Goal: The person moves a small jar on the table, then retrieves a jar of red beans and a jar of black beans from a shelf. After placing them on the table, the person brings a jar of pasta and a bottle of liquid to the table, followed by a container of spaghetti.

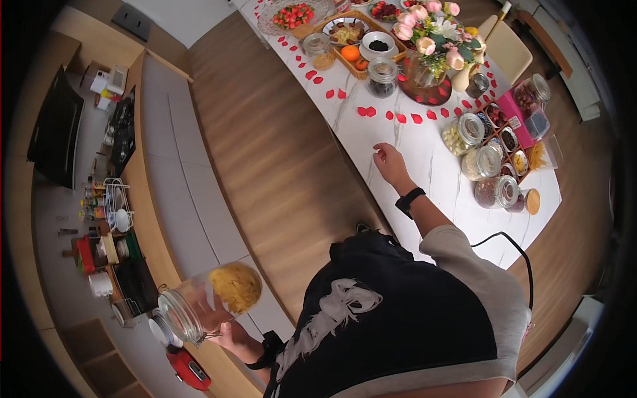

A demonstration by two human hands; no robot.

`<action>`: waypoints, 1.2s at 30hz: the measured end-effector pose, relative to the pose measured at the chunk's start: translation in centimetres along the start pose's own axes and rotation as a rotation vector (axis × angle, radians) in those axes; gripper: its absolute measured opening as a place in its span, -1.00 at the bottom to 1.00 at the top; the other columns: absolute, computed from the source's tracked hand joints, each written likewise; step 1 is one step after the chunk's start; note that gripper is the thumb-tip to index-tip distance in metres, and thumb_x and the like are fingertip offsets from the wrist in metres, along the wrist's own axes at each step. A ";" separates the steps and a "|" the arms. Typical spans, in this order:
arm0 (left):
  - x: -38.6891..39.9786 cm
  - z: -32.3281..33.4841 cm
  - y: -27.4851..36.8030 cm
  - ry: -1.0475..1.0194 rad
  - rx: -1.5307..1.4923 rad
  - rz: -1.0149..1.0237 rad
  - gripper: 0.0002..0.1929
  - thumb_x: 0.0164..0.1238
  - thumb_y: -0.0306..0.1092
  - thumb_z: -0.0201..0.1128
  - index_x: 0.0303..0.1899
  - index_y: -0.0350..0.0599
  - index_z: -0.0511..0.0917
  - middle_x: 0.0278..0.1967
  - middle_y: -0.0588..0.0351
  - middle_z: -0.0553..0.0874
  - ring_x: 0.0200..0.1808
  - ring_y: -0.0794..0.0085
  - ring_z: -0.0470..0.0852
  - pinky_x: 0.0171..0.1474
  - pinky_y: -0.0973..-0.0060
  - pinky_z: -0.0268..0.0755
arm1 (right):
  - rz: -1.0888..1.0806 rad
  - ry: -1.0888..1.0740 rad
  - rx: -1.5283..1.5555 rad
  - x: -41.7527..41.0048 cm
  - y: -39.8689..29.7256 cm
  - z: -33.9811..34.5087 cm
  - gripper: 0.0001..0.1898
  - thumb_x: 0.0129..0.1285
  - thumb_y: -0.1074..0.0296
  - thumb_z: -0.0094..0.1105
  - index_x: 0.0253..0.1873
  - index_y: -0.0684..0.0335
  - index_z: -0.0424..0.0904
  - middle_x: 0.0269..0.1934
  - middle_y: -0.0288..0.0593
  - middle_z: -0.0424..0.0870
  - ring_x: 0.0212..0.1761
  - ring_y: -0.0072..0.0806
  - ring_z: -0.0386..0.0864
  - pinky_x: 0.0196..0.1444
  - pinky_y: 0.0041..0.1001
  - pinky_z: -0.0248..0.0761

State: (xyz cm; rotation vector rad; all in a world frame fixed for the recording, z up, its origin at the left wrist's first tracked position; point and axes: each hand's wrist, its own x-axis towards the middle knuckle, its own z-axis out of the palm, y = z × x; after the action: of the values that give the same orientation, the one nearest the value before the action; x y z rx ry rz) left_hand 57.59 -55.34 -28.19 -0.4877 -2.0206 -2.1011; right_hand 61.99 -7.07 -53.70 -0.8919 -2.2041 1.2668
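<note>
My left hand (229,338) grips a large clip-top glass jar (199,303) from beneath, near its wired neck. The jar is tipped on its side, and yellow dried food (236,286) sits in its base end. Over the near edge of the white marbled table (413,149) is my right hand (390,164), holding nothing, its fingers loosely bent. Whether it touches the tabletop I cannot tell. Closest to it on the table are red petals (389,115) and, to the right, a clip-top jar of pale pieces (463,134).
More jars (496,191) stand around a divided box (507,139) at the right. Farther back are a flower vase (429,69) and a wicker tray (356,69) with bowls and oranges. Left runs a kitchen counter (149,224) with a dish rack (118,204) and a red appliance (188,369).
</note>
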 end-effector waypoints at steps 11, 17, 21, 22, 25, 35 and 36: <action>2.4 3.3 0.8 0.004 0.044 0.013 0.02 0.14 -0.08 0.43 0.57 -0.23 0.04 0.51 -0.22 0.23 0.53 -0.18 0.22 0.49 -0.30 0.09 | -0.016 0.094 -0.073 1.1 2.0 -1.3 -0.76 0.53 0.20 0.05 -0.11 0.26 0.59 -0.34 0.19 0.67 -0.23 0.21 0.62 -0.18 -0.01 0.46; 4.1 3.5 -0.5 -0.129 -0.029 0.004 -0.09 0.25 -0.11 0.34 0.58 -0.09 0.08 0.52 -0.24 0.23 0.53 -0.20 0.25 0.51 -0.25 0.10 | -0.116 0.442 -0.033 1.2 2.6 -6.1 -0.37 0.30 0.67 0.02 0.46 0.11 0.32 -0.08 0.07 0.61 -0.21 -0.03 0.64 -0.11 -0.26 0.54; 4.3 5.2 -0.4 -0.195 0.004 -0.056 -0.16 0.30 -0.12 0.29 0.57 -0.03 0.12 0.52 -0.26 0.22 0.53 -0.19 0.24 0.51 -0.25 0.11 | -0.054 0.346 -0.069 -2.2 -0.2 -7.8 -0.35 0.23 0.68 0.07 0.44 0.13 0.35 -0.02 -0.04 0.56 -0.20 -0.23 0.64 -0.09 -0.31 0.54; 4.6 5.3 -0.4 -0.199 0.022 -0.063 -0.19 0.32 -0.13 0.28 0.57 0.00 0.14 0.52 -0.26 0.22 0.53 -0.19 0.24 0.51 -0.25 0.12 | -0.026 0.312 -0.068 -3.5 -0.5 -8.1 -0.36 0.22 0.68 0.07 0.43 0.13 0.37 -0.01 -0.05 0.56 -0.22 -0.25 0.64 -0.09 -0.31 0.54; 5.8 5.6 -0.8 -0.287 -0.064 -0.057 -0.26 0.38 -0.14 0.22 0.55 0.03 0.18 0.54 -0.25 0.20 0.54 -0.18 0.24 0.51 -0.25 0.12 | 0.026 0.320 -0.050 -7.9 -1.4 -8.5 -0.43 0.23 0.66 0.07 0.36 0.15 0.43 -0.05 -0.05 0.58 -0.25 -0.25 0.64 -0.09 -0.30 0.54; 7.3 9.3 0.9 -0.570 -0.157 -0.061 -0.07 0.33 -0.07 0.34 0.58 -0.13 -0.03 0.51 -0.29 0.21 0.52 -0.26 0.23 0.45 -0.32 0.19 | 0.214 0.192 -0.143 -21.9 -1.0 -10.3 -0.74 0.34 0.46 0.09 0.06 0.25 0.67 -0.14 0.04 0.73 -0.21 -0.12 0.70 -0.06 -0.24 0.57; 7.4 9.3 1.0 -0.582 -0.163 -0.060 -0.07 0.33 -0.07 0.34 0.58 -0.13 -0.03 0.51 -0.29 0.21 0.52 -0.26 0.23 0.45 -0.32 0.19 | 0.220 0.203 -0.144 -23.0 -1.2 -10.7 -0.74 0.34 0.46 0.09 0.06 0.25 0.67 -0.14 0.04 0.73 -0.21 -0.12 0.70 -0.06 -0.24 0.57</action>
State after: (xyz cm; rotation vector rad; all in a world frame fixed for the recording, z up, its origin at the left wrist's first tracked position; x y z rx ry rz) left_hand 52.05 -45.45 -24.46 -1.1997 -2.1594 -2.3711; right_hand 84.50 -17.78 -48.89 -1.2897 -2.0999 1.0656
